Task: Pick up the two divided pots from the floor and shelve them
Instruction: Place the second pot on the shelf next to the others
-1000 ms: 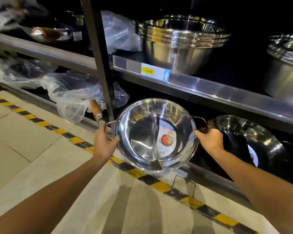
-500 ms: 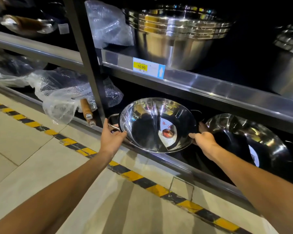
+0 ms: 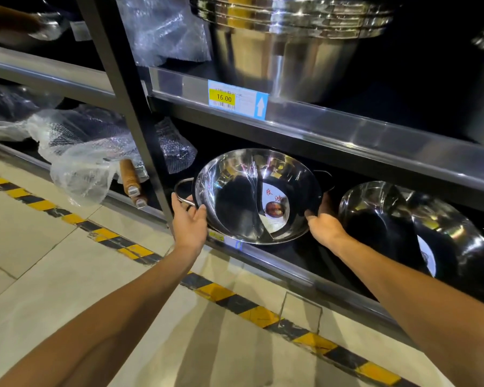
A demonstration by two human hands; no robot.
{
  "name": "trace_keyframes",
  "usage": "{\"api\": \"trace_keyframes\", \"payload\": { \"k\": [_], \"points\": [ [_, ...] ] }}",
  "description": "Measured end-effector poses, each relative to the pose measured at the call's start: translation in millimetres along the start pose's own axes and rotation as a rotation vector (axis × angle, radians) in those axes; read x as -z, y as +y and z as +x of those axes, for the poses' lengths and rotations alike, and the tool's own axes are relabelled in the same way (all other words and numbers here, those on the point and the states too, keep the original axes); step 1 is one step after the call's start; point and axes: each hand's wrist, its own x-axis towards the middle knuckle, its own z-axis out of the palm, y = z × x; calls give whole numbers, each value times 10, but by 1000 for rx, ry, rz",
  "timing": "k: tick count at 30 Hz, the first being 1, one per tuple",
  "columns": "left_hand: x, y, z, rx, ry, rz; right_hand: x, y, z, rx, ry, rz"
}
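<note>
1. Centrally, my left hand (image 3: 189, 227) grips the near-left rim of a divided pot (image 3: 256, 195), thumb over the edge and fingers curled beneath, just below the pot's left wire handle (image 3: 182, 189).
2. My right hand (image 3: 323, 223) clasps the near-right rim of the same pot, its fingers hidden behind the steel wall.
3. Between my hands, the pot is tilted so that its open mouth faces me; its lower edge sits at the lip of the bottom shelf (image 3: 277, 263), inside the shelf opening. A curved partition (image 3: 256, 199) splits the bowl into two halves, and a round paper label (image 3: 274, 209) with red characters lies in the half nearer my right hand.
4. Beyond my right hand, a second divided pot (image 3: 414, 230) stands tilted on the same shelf, just beside the first, with a white label on its wall.
5. Beyond my left hand, a dark upright post (image 3: 140, 135) of the rack stands just beside the pot's left handle; past it lie plastic-wrapped pans (image 3: 81, 146) with a wooden handle (image 3: 130, 178) protruding.
6. Above both hands, the upper shelf edge carries a price tag (image 3: 237, 98) reading 16.00, below stacked steel basins (image 3: 288, 37).
7. Below my forearms runs yellow-and-black floor tape (image 3: 235, 300) on pale tiles.
</note>
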Motion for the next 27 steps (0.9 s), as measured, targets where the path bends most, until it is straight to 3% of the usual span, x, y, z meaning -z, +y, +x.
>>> {"api": "trace_keyframes", "payload": {
  "k": [9, 16, 18, 21, 24, 27],
  "points": [
    [-67, -156, 197, -28, 12, 81, -194, -57, 148, 42, -7, -188],
    [86, -238, 165, 24, -202, 246, -279, 15, 43, 39, 14, -96],
    [142, -253, 85, -79, -150, 348, -303, 42, -42, 51, 54, -99],
    [307, -337, -135, -393, -139, 675, -361, 153, -189, 143, 100, -249],
    [475, -428, -339, -649, -343, 946, -377, 343, -370, 317, 149, -454],
    [572, -514, -387, -786, -483, 1117, -352, 543, -505, 498, 111, -633]
  ]
}}
